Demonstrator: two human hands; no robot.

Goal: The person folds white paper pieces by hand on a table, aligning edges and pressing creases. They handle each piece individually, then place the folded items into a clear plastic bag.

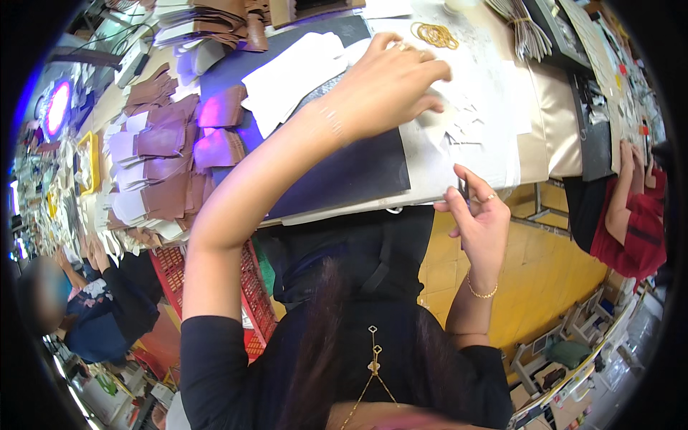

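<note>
My left hand (401,84) reaches across the table, palm down, fingers bent and apart, and I see nothing in it. Below its fingers, several small, thin strips (466,132) lie on a white sheet (494,154). Near the table's front edge my right hand (481,221) is closed on a thin dark tool (464,189); its kind is too small to tell, and the fingers hide part of it. White cut pieces (290,72) lie on a dark mat (365,168), partly behind my left hand and forearm.
Brown and white leather pieces (161,168) lie in stacks at the left. Tan rubber bands (435,35) sit at the back, beside a banded bundle of pale strips (523,32). A red crate (261,301) stands below the table. Other people work at both sides.
</note>
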